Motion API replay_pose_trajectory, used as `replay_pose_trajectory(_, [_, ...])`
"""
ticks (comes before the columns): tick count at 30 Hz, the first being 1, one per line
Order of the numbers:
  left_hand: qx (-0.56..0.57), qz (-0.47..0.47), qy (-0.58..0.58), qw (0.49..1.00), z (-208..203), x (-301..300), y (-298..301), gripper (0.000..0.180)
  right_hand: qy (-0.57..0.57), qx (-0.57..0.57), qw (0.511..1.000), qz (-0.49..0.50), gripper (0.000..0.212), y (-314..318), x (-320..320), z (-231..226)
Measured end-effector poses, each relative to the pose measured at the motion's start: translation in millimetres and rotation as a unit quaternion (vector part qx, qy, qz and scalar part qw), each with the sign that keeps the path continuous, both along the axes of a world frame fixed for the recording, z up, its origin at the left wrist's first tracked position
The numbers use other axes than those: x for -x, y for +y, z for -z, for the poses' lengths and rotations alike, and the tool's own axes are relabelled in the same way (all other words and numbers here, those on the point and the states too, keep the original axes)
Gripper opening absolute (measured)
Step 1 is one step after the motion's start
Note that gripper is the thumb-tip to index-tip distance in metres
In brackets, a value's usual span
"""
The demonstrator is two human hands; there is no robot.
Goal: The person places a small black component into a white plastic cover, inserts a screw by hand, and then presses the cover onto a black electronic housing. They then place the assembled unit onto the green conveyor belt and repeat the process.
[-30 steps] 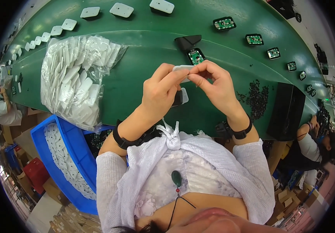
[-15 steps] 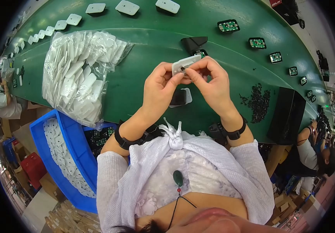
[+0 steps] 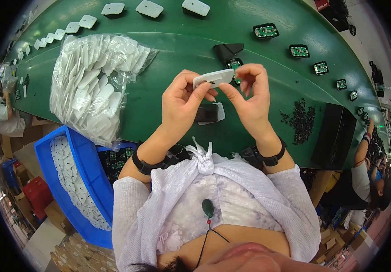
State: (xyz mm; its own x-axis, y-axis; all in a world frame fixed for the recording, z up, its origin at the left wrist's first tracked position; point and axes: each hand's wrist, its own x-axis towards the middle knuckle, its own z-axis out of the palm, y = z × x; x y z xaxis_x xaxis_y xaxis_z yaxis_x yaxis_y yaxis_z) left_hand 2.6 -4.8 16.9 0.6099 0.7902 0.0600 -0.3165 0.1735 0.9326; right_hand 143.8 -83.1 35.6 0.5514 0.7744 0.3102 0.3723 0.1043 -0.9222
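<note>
Left fingers [image 3: 198, 94] pinch a white cover [image 3: 220, 77] above the bench [image 3: 143, 99]; right fingers [image 3: 251, 69] stand apart, thumb at its edge. Beyond, a cased board [image 3: 235, 65] lies uncovered, as do more boards [image 3: 299, 51] rightward; white-topped cases [image 3: 150, 8] leftward look finished.

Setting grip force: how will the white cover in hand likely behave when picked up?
Likely stiff: the white cover shows no sag. Probably light, being thin and pinched in the left hand. Its smooth-looking face might slip.

The white cover [image 3: 215, 77] looks like smooth plastic, the green tabletop [image 3: 143, 102] glossy, the bag [image 3: 148, 57] shiny, crinkled film.
</note>
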Motion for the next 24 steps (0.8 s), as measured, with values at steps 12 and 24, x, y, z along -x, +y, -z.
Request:
replay_pose_trajectory(12, [0.046, 0.061, 0.072, 0.995, -3, 9, 1, 0.009, 0.089, 0.204, 0.967, -0.127, 0.023, 6, -10, -8])
replay_pose_trajectory(24, [-0.027, -0.003, 0.274, 0.961, 26, 25, 72, 0.015, -0.385, 0.057, 0.888, -0.246, 0.035, 59, -92, -12])
